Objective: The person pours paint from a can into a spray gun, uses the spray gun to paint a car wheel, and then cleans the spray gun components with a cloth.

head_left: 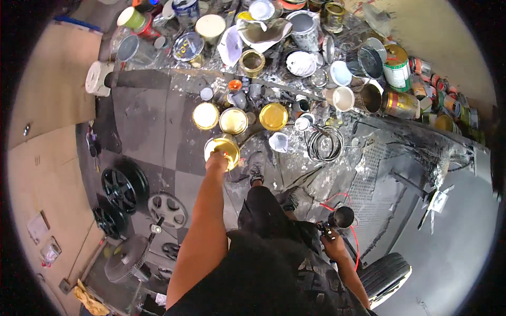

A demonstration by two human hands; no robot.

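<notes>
My left arm reaches forward, and my left hand [216,161] is closed at the near side of a gold-coloured round paint can [230,148]. The fingertips lie over its shiny top and are partly hidden by the hand itself. Low on the right, my right hand [332,246] is wrapped round the grip of a spray gun [327,230]. The gun's round dark cup [343,217] sits above the hand. A red hose [357,242] runs beside it. Just beyond the left hand stand more gold-topped cans [233,121], side by side on the floor.
A coiled dark cable [324,144] and a translucent cup [279,142] lie ahead. A paint-stained bench [184,79] holds many cans and tubs. Wheel rims [125,189] and a fan [126,258] stand left, a tyre [385,276] right. A metal stand [435,203] juts in at right.
</notes>
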